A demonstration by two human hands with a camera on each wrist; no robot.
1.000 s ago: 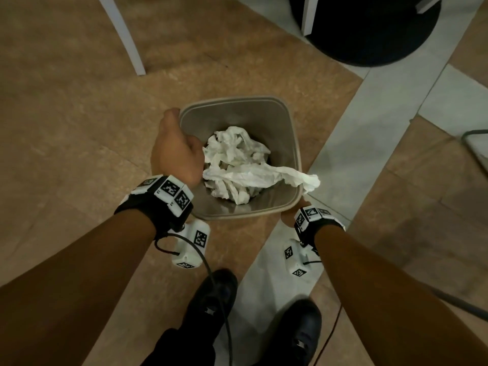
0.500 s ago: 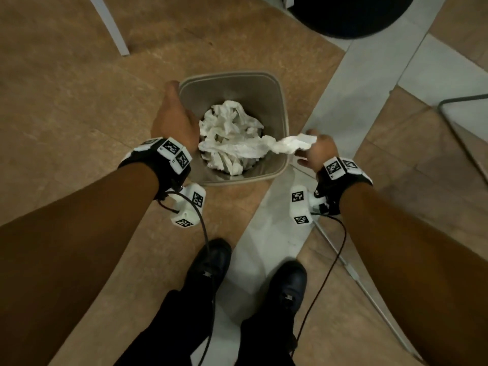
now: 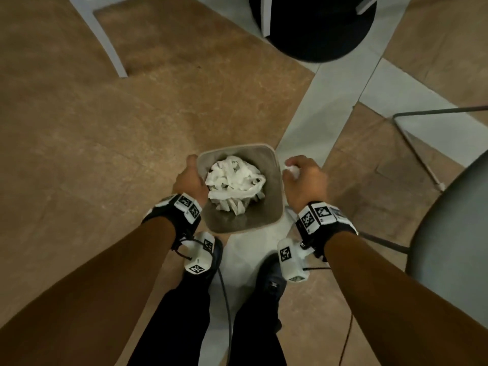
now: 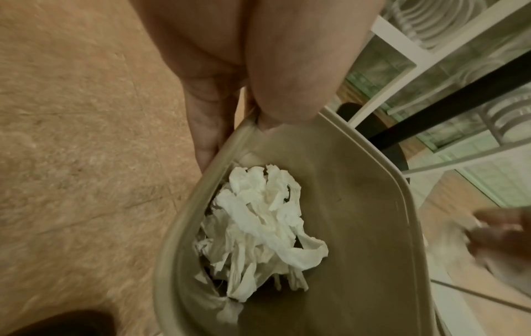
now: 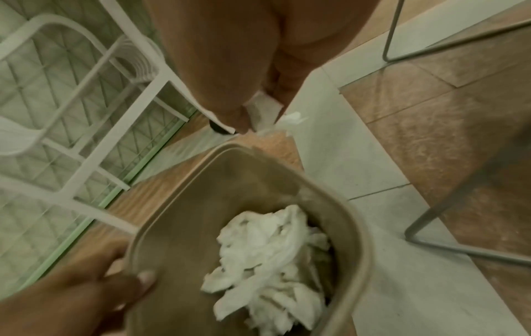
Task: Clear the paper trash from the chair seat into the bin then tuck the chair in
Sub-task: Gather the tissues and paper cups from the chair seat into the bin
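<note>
The left hand (image 3: 190,180) has its grip on the left rim of the beige bin (image 3: 276,196) — thumb inside, fingers down the outer wall. A heap of crumpled white paper (image 3: 235,184) lies inside the bin. The right hand (image 3: 306,182), just right of the bin, grasps a small white paper scrap (image 3: 290,170) — near the grey chair seat (image 3: 454,233) at far right.

Black round table base (image 3: 314,25) on tiled floor (image 3: 79,143)
</note>
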